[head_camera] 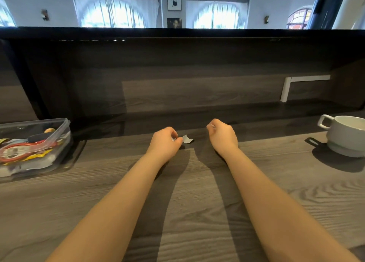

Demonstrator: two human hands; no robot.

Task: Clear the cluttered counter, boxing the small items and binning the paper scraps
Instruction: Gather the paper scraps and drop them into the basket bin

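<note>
A small white paper scrap (187,138) lies on the dark wood counter (197,202), just right of my left hand (165,141). That hand is curled, and its fingertips pinch another tiny white scrap right beside the lying one. My right hand (222,136) is a little further right, fingers closed, with a small pale scrap showing at its fingertips. A clear plastic box (37,143) at the left edge holds small items, among them a red ring-shaped object, yellow wrappers and a dark object.
A grey-white mug (347,135) stands at the right on the counter, with a small black clip (313,142) lying beside it. A dark raised back panel (177,84) runs behind the counter, bearing a white bracket (286,88).
</note>
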